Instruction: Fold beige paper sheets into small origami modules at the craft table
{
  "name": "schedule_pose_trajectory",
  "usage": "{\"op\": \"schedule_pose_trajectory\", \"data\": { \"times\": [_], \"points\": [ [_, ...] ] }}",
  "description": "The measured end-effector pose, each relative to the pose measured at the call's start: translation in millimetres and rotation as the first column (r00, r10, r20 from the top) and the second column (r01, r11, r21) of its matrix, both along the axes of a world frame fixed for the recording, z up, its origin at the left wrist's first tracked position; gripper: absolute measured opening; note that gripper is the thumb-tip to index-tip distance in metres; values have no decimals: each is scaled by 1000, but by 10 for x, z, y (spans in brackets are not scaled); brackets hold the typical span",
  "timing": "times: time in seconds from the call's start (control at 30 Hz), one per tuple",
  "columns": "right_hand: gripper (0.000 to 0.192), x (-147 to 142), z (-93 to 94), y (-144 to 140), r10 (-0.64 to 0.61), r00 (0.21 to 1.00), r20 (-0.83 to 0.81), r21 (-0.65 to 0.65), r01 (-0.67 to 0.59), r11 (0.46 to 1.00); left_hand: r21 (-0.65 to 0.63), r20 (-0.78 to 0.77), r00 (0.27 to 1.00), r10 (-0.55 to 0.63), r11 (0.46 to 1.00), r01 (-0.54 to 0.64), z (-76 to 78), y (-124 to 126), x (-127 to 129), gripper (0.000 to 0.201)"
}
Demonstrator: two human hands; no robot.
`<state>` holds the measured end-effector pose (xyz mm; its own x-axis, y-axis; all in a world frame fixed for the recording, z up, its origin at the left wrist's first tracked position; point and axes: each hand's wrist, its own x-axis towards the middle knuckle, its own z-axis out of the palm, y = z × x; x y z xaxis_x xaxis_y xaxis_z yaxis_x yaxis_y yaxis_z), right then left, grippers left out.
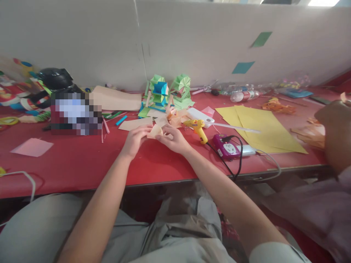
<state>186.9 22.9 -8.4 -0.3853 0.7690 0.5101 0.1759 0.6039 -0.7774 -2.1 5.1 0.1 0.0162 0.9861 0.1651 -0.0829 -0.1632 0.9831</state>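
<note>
Between my two hands is a small piece of cream paper [155,131], bent or folded, above the red table [153,160]. My left hand [136,139] pinches its left side with curled fingers. On the other side, my right hand [175,138] grips it between thumb and fingers. Flat beige paper [134,124] lies just behind my left hand. Crumpled peach paper [177,117] sits beyond my right hand, and a yellow glue gun [199,128] rests to its right.
Green and blue folded paper shapes [161,93] stand at the back. To the right are a purple power strip [226,147] with cables, yellow sheets [263,126] and plastic bottles [244,95]. A pink sheet [32,147] lies left. Another person's arm [338,135] reaches in at right.
</note>
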Motion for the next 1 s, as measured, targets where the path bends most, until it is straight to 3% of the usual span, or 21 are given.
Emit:
{"op": "schedule_pose_trajectory", "data": {
  "times": [0.17, 0.4, 0.67, 0.83, 1.0],
  "points": [
    [28, 1, -36, 22, -19, 994, 104, 112, 7, 994, -51, -81, 995, 60, 997, -64, -30, -2, 25, 29],
    [17, -19, -52, 2, -86, 992, 94, 90, 78, 993, -141, 67, 998, 0, 990, 9, 48, -50, 93, 58],
    [12, -58, -66, 5, -183, 982, 43, 111, 177, 978, -153, 83, 996, -41, 987, 53, 56, -72, 138, 41],
    [10, -71, -70, 7, -163, 987, -8, 130, 162, 978, -210, 136, 990, -42, 975, 70, 84, -94, 136, 38],
    [14, -73, -69, 1, -128, 992, -11, 104, 128, 986, -186, 118, 991, -62, 979, 84, 68, -90, 142, 42]
  ]
}}
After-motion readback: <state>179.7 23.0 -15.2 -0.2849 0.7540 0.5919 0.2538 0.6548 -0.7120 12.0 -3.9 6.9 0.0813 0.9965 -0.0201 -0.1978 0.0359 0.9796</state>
